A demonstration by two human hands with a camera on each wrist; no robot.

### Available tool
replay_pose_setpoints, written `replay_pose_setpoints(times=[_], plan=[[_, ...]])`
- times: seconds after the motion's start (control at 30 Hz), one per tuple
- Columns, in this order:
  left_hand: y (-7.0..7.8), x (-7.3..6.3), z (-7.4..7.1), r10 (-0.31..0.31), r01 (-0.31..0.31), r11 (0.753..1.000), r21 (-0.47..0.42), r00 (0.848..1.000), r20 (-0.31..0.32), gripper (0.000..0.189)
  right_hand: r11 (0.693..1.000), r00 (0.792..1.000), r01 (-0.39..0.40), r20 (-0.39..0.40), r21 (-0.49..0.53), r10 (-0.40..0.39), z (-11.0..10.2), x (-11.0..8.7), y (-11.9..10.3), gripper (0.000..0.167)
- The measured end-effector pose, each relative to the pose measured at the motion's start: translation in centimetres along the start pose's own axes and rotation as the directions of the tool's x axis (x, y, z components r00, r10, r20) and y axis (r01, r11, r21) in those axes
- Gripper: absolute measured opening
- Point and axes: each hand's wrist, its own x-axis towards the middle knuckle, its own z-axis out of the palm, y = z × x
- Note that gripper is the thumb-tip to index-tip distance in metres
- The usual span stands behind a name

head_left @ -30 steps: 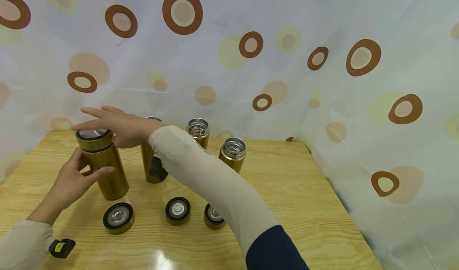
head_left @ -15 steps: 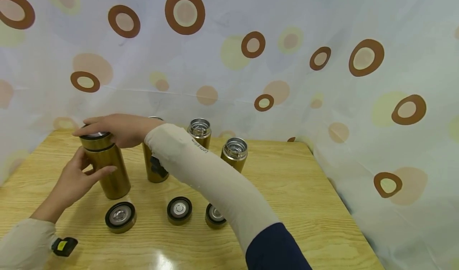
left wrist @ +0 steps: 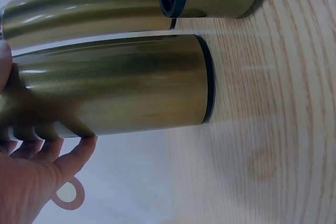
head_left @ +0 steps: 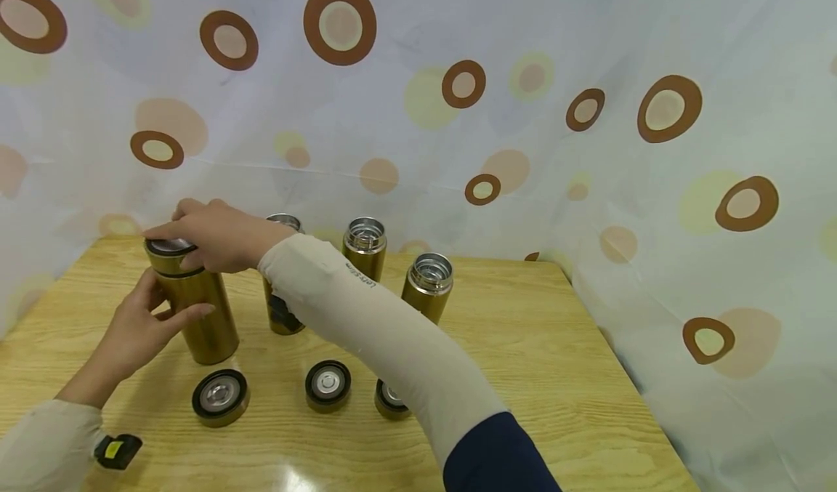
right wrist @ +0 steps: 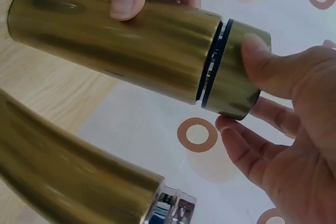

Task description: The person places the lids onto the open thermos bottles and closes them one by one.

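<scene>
A gold thermos bottle (head_left: 205, 321) stands at the left of the table, a little tilted. My left hand (head_left: 134, 325) holds it round the body, with the thumb across the near side. On top of the bottle sits a gold lid (right wrist: 231, 72) with a black rim. My right hand (head_left: 225, 238) grips this lid from above. In the right wrist view its thumb presses one side of the lid and the fingers reach round the other. A narrow gap with a glint of metal shows between lid and body.
Three more gold bottles stand lidless behind: one partly hidden by the right sleeve (head_left: 284, 223), a middle bottle (head_left: 365, 256) and a right bottle (head_left: 425, 292). Three upturned lids lie in front: a left lid (head_left: 221, 397), a middle lid (head_left: 328, 385) and a partly covered lid (head_left: 390, 403).
My right hand came down from flat, spread fingers above the lid, and its fingers and thumb now curl round the lid's side. My left hand keeps its hold on the bottle.
</scene>
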Motion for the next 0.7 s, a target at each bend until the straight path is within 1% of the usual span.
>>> replay_pose_setpoints(times=[0.13, 0.23, 0.3, 0.37, 0.47, 0.6, 0.7], plan=[[-0.1, 0.0, 0.0, 0.011, -0.011, 1.000, 0.004, 1.000, -0.006, 0.077, 1.000, 0.994, 0.022, -0.103, -0.021, -0.024, 0.6, 0.0, 0.3, 0.056], [-0.1, 0.0, 0.0, 0.008, -0.008, 1.000, 0.003, 1.000, -0.005, 0.078, 1.000, 0.983, 0.007, -0.183, 0.007, -0.005, 1.4, 0.1, 0.3, 0.056], [0.0, -0.1, 0.0, 0.003, -0.003, 1.000, 0.004, 1.000, -0.003, 0.077, 0.999, 0.973, -0.026, -0.230, 0.040, 0.034, 2.0, 0.1, 0.2, 0.055], [0.0, -0.1, 0.0, 0.002, -0.002, 1.000, 0.004, 1.000, -0.001, 0.077, 0.995, 0.959, -0.070, -0.271, 0.069, 0.086, 2.5, 0.1, -0.1, 0.055], [0.1, -0.2, 0.0, -0.005, 0.005, 1.000, 0.020, 1.000, -0.002, 0.075, 0.986, 0.932, -0.144, -0.323, 0.086, 0.164, 3.2, 0.1, -0.8, 0.055], [0.0, -0.1, 0.0, 0.007, -0.007, 0.999, 0.032, 1.000, -0.007, 0.072, 0.966, 0.895, -0.239, -0.364, 0.095, 0.258, 3.6, 0.0, -1.7, 0.051], [-0.2, -0.1, 0.0, 0.025, -0.024, 0.999, 0.047, 1.000, -0.012, 0.071, 0.952, 0.869, -0.288, -0.388, 0.104, 0.306, 3.9, -0.1, -2.2, 0.049]])
